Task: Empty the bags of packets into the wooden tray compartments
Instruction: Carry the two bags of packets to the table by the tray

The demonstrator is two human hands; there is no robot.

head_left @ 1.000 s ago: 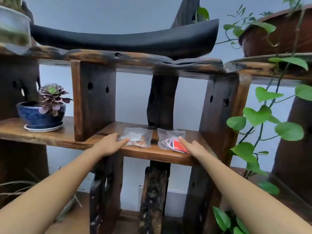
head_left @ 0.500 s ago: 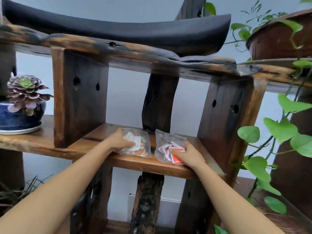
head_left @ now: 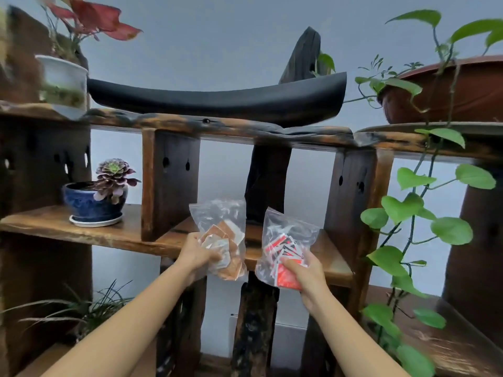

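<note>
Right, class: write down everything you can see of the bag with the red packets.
The bag is clear, crinkled plastic, and many small red, white and black packets lie jumbled in its lower half. It stands roughly upright, its top empty and seemingly closed. The right hand has it in its grip at the bottom corner, holding it in front of the wooden shelf. It hangs beside another bag.

Left clear bag (head_left: 221, 235) has tan-orange and white packets, right clear bag (head_left: 285, 254) is all red, white and black ones. Shelf (head_left: 109, 235) is dark brown wood with black charred patches. Glossy cobalt blue pot (head_left: 91, 204), purple succulent (head_left: 114, 175) with a green centre.
</note>
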